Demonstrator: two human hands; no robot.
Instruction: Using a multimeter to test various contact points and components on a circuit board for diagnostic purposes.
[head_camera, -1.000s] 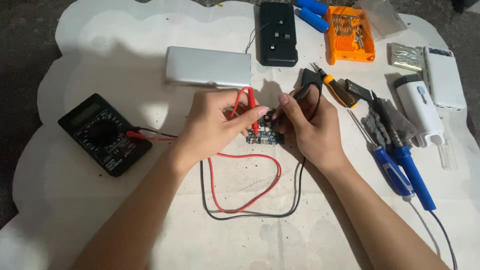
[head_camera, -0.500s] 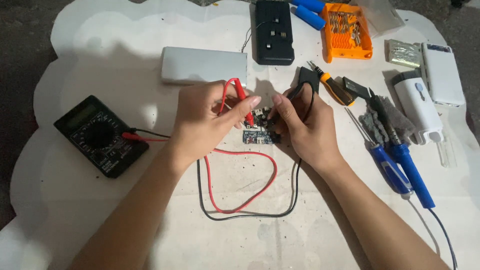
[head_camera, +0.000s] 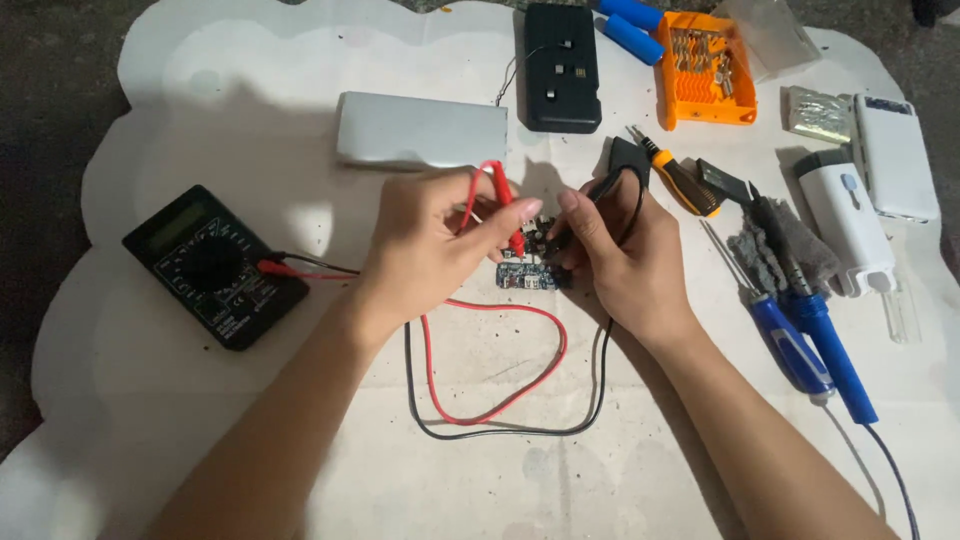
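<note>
The white sheet (head_camera: 250, 120) covers the work surface and carries everything. At its upper middle lies a silver rectangular case (head_camera: 420, 130), with a black case (head_camera: 562, 65) just beyond it and an orange bit holder (head_camera: 705, 70) to the right. The black multimeter (head_camera: 213, 265) sits at the left, its red lead (head_camera: 500, 395) and black lead (head_camera: 520, 428) looping across the sheet below my hands. Two blue-handled tools (head_camera: 815, 345) lie at the right, near a white device (head_camera: 850, 225).

My left hand (head_camera: 430, 245) has its fingers closed on the red probe (head_camera: 505, 210), tip angled down at the small blue circuit board (head_camera: 530, 275). My right hand (head_camera: 625, 255) pinches the black probe (head_camera: 585, 205), its tip also at the board. The board lies flat on the sheet between both hands, partly hidden by my fingers.
</note>
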